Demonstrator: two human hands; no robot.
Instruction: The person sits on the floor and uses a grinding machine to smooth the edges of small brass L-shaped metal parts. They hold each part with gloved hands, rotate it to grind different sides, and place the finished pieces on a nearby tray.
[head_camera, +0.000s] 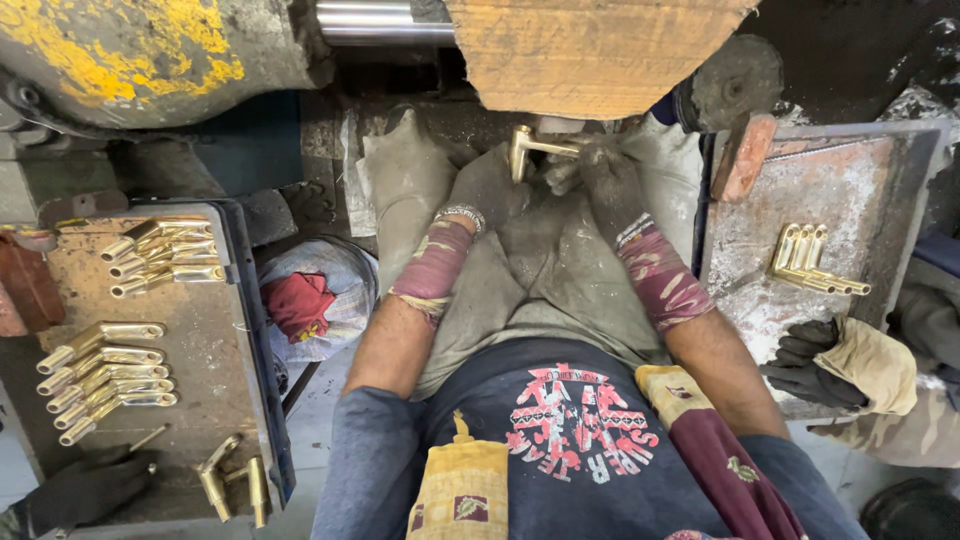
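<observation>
Grimy workshop clutter surrounds a brass fitting (535, 147) below the wooden block (590, 50). Left hand (490, 188) and right hand (600, 180), both gloved, clench it; it looks heavy, rigid and slick, best held by the long stem.

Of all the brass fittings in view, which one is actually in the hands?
The brass fitting at top centre, gripped by the left hand and right hand; all the others lie untouched on the side trays.
</observation>
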